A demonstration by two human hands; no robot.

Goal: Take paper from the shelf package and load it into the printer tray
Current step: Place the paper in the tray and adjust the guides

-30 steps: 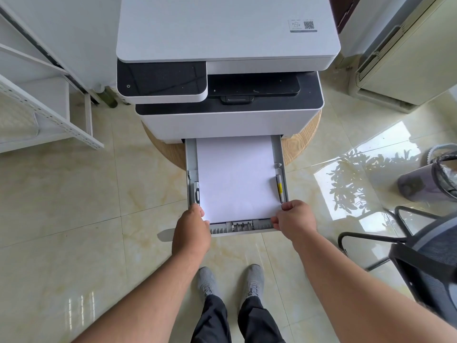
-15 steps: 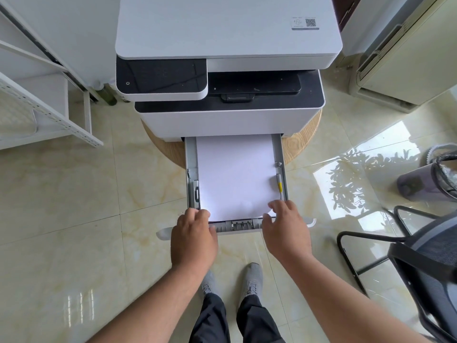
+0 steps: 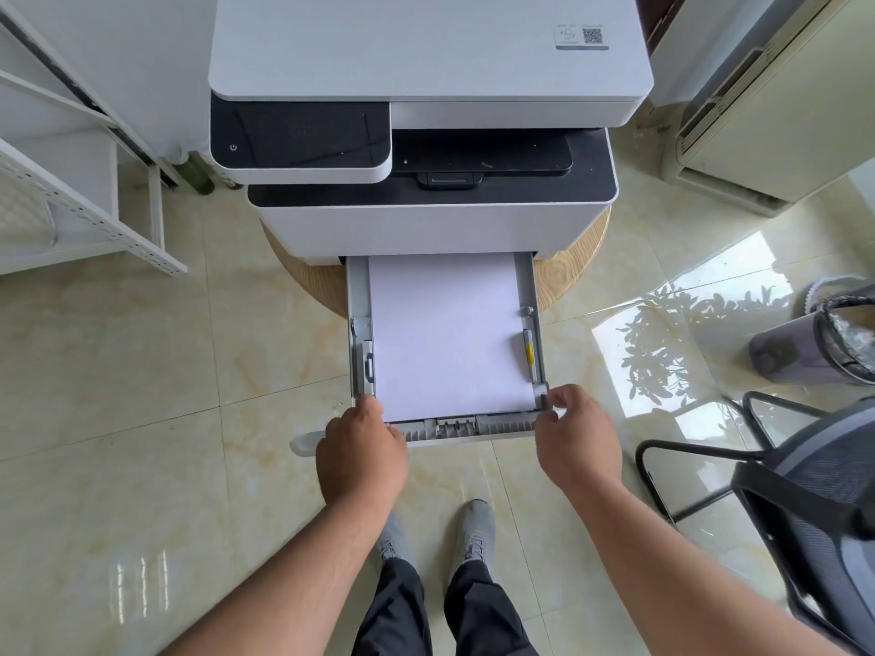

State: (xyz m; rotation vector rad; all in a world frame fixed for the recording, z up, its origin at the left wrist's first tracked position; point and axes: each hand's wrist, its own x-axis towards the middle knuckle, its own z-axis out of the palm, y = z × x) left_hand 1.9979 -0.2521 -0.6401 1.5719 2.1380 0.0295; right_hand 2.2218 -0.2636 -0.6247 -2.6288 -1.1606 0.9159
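Printer (image 3: 426, 111): white multifunction unit with black control panel, seated on a round wooden stool top (image 3: 575, 272) that peeks out at both sides; scanner lid closed.
Floor (image 3: 118, 371): glossy cream tile, carrying the stool and everything around it.
Shelf (image 3: 71, 220): white perforated-metal rack at the left edge of the floor; paper package not visible from here.
Office chair (image 3: 805, 490): black mesh, at the right edge of the floor, well apart from the tray.
Paper tray (image 3: 357, 295): grey cassette pulled out from the printer's front toward the feet, rear end tucked under the body.
Paper (image 3: 447, 333): white stack lying flat inside the tray, between the side guides, near edge just short of the tray's front wall.
Side guide (image 3: 529, 355): grey slider with a yellow mark, just beside the stack's right edge.
Left hand (image 3: 362, 454): at the tray's front-left corner, fingers curled down over the rim beside the stack's corner; grip looks closed on the tray front, fingertips hidden.
Right hand (image 3: 575, 442): at the front-right corner, thumb and forefinger pinching the tray's corner piece.
Step in hand: stack seated; likely squaring and guide-setting, loading nearly finished.
Next move: probably an even two-handed push straight in, keeping the cassette level and the top sheets unbuckled.
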